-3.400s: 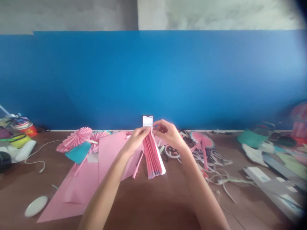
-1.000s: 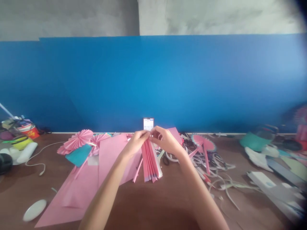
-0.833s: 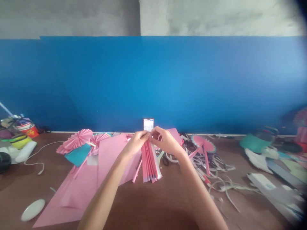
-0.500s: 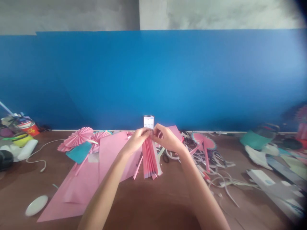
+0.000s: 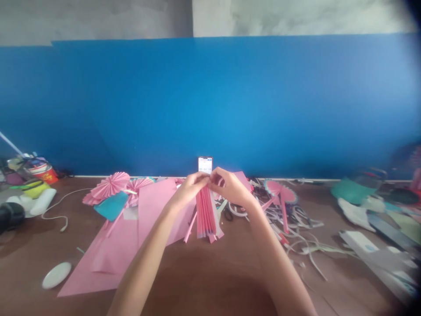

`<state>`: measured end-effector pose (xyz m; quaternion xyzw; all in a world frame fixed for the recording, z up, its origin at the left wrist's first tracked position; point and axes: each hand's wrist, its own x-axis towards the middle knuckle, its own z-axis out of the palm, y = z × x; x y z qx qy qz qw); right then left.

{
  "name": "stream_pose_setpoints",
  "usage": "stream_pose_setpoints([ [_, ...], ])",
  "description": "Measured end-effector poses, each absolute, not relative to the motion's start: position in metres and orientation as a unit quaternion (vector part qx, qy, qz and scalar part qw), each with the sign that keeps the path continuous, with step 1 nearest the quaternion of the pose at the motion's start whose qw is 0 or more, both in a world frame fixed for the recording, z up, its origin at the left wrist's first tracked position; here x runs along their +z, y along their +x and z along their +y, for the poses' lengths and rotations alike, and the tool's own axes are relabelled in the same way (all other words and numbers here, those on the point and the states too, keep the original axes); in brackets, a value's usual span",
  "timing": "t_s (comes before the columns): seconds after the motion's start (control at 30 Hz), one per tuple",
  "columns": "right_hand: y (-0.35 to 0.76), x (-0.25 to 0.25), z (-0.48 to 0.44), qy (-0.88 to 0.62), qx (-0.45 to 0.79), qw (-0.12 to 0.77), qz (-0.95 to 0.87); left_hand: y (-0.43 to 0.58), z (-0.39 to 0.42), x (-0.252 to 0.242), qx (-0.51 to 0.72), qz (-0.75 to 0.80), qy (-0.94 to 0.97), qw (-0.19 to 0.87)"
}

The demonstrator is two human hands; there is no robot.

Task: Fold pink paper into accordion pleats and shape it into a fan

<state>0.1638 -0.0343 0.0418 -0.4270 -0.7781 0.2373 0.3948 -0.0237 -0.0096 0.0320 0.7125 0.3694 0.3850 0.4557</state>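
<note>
A pleated strip of pink paper (image 5: 206, 215) hangs down from between my hands, its folds gathered at the top and its lower end loose. My left hand (image 5: 192, 186) pinches the upper end from the left side. From the right, the fingers of my right hand (image 5: 226, 184) close on that same end, almost meeting the left fingertips. The exact grip of the fingertips is too small to make out. Just behind the hands a phone (image 5: 205, 164) stands upright with a timer on its screen. A thin pink paper stick (image 5: 190, 227) lies left of the pleats.
Large pink paper sheets (image 5: 115, 250) and folded pink fans (image 5: 112, 186) lie to the left, near a white oval object (image 5: 56, 275). A pink fan with handles (image 5: 280, 193) and tangled white strips (image 5: 309, 237) lie to the right. A blue partition (image 5: 210, 101) rises behind.
The whole view has shifted slightly, with the things on the table a little farther right and higher. Both hands keep their hold on the pleated paper.
</note>
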Motion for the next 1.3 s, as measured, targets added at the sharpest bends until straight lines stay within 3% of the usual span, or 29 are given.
stream_pose_setpoints([
  [1.3, 0.158, 0.039, -0.030, -0.421, 0.199, 0.431, -0.773, -0.024, 0.000, 0.026, 0.436, 0.339, 0.696, 0.459],
])
